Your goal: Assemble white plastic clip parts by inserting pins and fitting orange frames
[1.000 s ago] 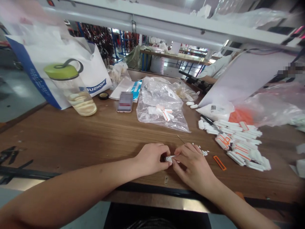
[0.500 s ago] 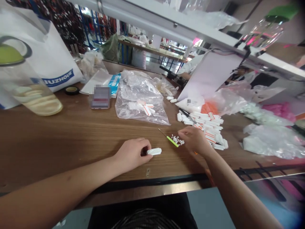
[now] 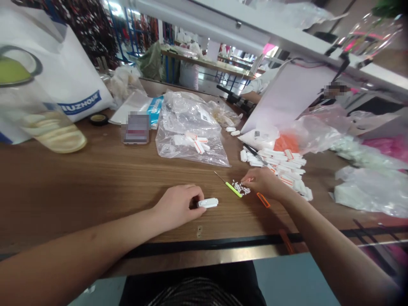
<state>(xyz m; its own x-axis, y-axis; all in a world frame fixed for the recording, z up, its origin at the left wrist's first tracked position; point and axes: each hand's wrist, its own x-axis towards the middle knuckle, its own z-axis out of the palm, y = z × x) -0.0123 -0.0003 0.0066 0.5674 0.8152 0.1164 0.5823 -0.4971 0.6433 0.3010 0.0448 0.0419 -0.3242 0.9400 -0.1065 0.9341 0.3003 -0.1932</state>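
My left hand pinches one end of a small white plastic piece with a row of fine slots along it, low over the wooden table. My right hand is at a scatter of tiny white bits, fingertips pressed together at its right edge; whether a bit is between them is too small to tell. A thin hook tool with a lime-green handle lies just left of the bits. An orange rectangular frame lies under my right wrist.
White pieces, some with orange frames, form a pile behind my right hand, with dark tweezers on top. A clear plastic bag holds similar pieces. A phone, a jar and a white bag stand left.
My right hand has shifted slightly and its fingertips are now at the tiny bits. The orange frame has come into view below it. My left hand still holds the white piece.
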